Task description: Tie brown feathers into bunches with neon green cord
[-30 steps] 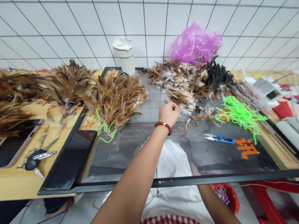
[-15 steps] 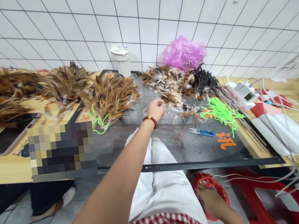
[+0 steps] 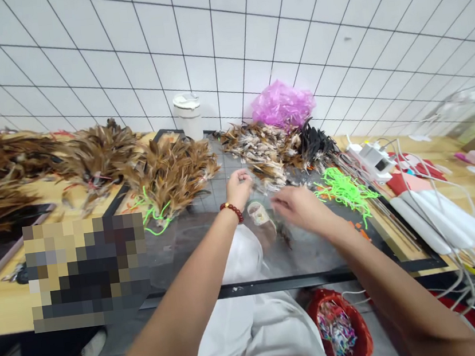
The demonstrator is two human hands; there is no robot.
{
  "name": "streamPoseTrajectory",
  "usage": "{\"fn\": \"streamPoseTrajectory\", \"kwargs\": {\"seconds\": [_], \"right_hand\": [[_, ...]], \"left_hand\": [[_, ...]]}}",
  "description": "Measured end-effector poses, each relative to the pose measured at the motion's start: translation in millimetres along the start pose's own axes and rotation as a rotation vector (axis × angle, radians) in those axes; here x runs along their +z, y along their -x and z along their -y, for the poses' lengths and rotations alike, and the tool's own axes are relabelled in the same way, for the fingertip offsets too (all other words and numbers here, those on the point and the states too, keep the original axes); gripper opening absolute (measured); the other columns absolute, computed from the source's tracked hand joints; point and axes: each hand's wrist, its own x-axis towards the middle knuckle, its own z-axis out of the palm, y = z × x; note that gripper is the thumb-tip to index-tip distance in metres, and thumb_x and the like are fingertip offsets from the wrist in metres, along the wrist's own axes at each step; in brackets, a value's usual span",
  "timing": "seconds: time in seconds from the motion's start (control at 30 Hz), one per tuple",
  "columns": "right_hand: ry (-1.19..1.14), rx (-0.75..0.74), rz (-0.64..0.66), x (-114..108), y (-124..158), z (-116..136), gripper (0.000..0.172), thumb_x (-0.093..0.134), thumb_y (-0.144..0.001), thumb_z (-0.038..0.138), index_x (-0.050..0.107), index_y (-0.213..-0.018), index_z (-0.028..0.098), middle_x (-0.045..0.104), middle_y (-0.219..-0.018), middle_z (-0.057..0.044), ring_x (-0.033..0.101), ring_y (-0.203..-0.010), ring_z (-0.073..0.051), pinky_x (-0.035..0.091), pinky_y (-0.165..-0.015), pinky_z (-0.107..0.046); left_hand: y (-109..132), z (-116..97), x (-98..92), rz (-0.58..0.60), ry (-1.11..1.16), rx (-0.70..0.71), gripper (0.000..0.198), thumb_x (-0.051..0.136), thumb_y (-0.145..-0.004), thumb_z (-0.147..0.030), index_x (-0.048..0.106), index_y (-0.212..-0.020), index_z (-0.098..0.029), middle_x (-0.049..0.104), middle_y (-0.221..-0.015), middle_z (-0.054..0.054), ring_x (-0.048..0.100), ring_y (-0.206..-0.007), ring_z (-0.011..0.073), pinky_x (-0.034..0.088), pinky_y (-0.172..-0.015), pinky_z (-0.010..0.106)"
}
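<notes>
My left hand [image 3: 239,186], with a red bead bracelet [image 3: 232,211] at the wrist, is closed over the dark tabletop [image 3: 194,247]; whatever its fingers hold is hidden. My right hand [image 3: 300,209] hangs to the right of it, its fingers bent and smeared by motion. Between the two hands shows a blurred, pale, roll-like thing [image 3: 258,213] with a patterned face. A small dark feather-like scrap [image 3: 285,235] lies below my right hand. Beyond the hands spreads a heap of loose mottled feathers [image 3: 263,146], with black feathers [image 3: 315,144] at its right.
Brown feather bunches [image 3: 172,174] with green ties fill the left side. Bright green strings [image 3: 345,188] lie to the right, near cables and a white charger [image 3: 373,158]. A white tub [image 3: 189,117] and a pink plastic bag [image 3: 282,103] stand at the wall. Below is a red basket [image 3: 362,344] of scraps.
My right hand has risen from the red basket to above the tabletop. The pale roll-like thing has appeared between my hands. My right arm now covers the blue snips. My left hand stays closed.
</notes>
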Motion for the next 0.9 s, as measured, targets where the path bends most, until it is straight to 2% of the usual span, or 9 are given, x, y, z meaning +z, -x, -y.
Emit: {"fn": "streamPoseTrajectory", "kwargs": {"seconds": [0.13, 0.27, 0.33, 0.43, 0.53, 0.6, 0.73, 0.83, 0.9], "right_hand": [[0.273, 0.187, 0.029, 30.0, -72.2, -6.0, 0.023, 0.051, -0.084, 0.026, 0.068, -0.093, 0.013, 0.068, -0.099, -0.016, 0.063, -0.091, -0.025, 0.044, -0.075, -0.030], [0.239, 0.244, 0.082, 46.4, -96.4, -10.8, 0.019, 0.051, -0.077, 0.019, 0.067, -0.087, 0.014, 0.070, -0.091, -0.015, 0.065, -0.083, -0.024, 0.043, -0.070, -0.030], [0.063, 0.271, -0.022, 47.7, -95.8, -16.8, 0.015, 0.051, -0.075, 0.018, 0.065, -0.080, 0.016, 0.069, -0.080, -0.011, 0.062, -0.074, -0.020, 0.042, -0.066, -0.028], [-0.464, 0.329, -0.225, 44.9, -88.2, -24.6, 0.008, 0.051, -0.073, 0.023, 0.058, -0.072, 0.018, 0.064, -0.067, -0.002, 0.055, -0.059, -0.014, 0.040, -0.059, -0.025], [-0.956, 0.333, -0.378, 46.0, -79.6, -26.7, 0.013, 0.055, -0.072, 0.032, 0.052, -0.069, 0.019, 0.057, -0.061, 0.002, 0.044, -0.050, -0.009, 0.035, -0.052, -0.022], [-1.056, 0.293, -0.466, 51.6, -76.3, -26.7, 0.018, 0.060, -0.071, 0.034, 0.051, -0.066, 0.019, 0.051, -0.058, 0.005, 0.041, -0.050, -0.008, 0.034, -0.052, -0.022], [-0.996, 0.251, -0.496, 62.3, -73.9, -30.6, 0.019, 0.061, -0.072, 0.035, 0.054, -0.069, 0.018, 0.051, -0.061, 0.004, 0.044, -0.055, -0.009, 0.038, -0.057, -0.023], [-0.791, 0.229, -0.426, 53.8, -66.0, -38.4, 0.022, 0.059, -0.076, 0.037, 0.061, -0.085, 0.017, 0.058, -0.071, 0.000, 0.049, -0.060, -0.012, 0.042, -0.062, -0.026], [-0.506, 0.180, -0.389, 39.6, -55.5, -45.5, 0.029, 0.059, -0.077, 0.032, 0.063, -0.102, 0.018, 0.060, -0.084, -0.003, 0.052, -0.066, -0.013, 0.043, -0.066, -0.027]], "left_hand": [[0.1, -1.3, -1.9, 0.010, 0.037, -0.010, 0.039, 0.057, -0.072, -0.013, 0.051, -0.111, -0.015, 0.059, -0.085, 0.000, 0.039, -0.040, 0.0007, 0.029, -0.039, 0.016], [-4.8, 5.1, -4.2, -0.029, 0.047, 0.005, 0.039, 0.060, -0.070, -0.014, 0.055, -0.108, -0.017, 0.060, -0.090, 0.002, 0.041, -0.042, 0.0009, 0.028, -0.039, 0.017], [-7.2, 7.7, -5.0, -0.072, 0.060, 0.033, 0.034, 0.061, -0.070, -0.014, 0.058, -0.103, -0.017, 0.061, -0.089, 0.002, 0.042, -0.044, 0.0013, 0.032, -0.042, 0.017], [-6.7, 7.2, -4.2, -0.100, 0.071, 0.057, 0.024, 0.059, -0.071, -0.014, 0.060, -0.095, -0.016, 0.061, -0.085, 0.001, 0.043, -0.045, 0.0019, 0.034, -0.043, 0.017], [0.7, 1.6, -1.2, 0.015, 0.058, 0.040, 0.017, 0.056, -0.072, -0.014, 0.062, -0.089, -0.014, 0.062, -0.075, 0.001, 0.042, -0.042, 0.0028, 0.033, -0.041, 0.018], [7.6, -2.8, 1.3, 0.143, 0.014, 0.008, 0.019, 0.054, -0.074, -0.015, 0.064, -0.090, -0.013, 0.058, -0.059, -0.002, 0.042, -0.039, 0.0050, 0.031, -0.039, 0.018], [16.0, -6.6, 4.2, 0.289, -0.084, 0.038, 0.014, 0.058, -0.073, -0.016, 0.067, -0.083, -0.013, 0.050, -0.045, -0.005, 0.042, -0.037, 0.0062, 0.033, -0.038, 0.018], [13.6, -4.7, 3.2, 0.220, -0.064, 0.042, 0.010, 0.060, -0.074, -0.020, 0.065, -0.071, -0.012, 0.056, -0.052, -0.002, 0.046, -0.040, 0.0052, 0.034, -0.038, 0.017], [10.1, -3.1, 1.8, 0.135, 0.014, 0.009, 0.011, 0.061, -0.075, -0.022, 0.065, -0.073, -0.012, 0.061, -0.061, 0.000, 0.048, -0.041, 0.0049, 0.034, -0.037, 0.016]]}}
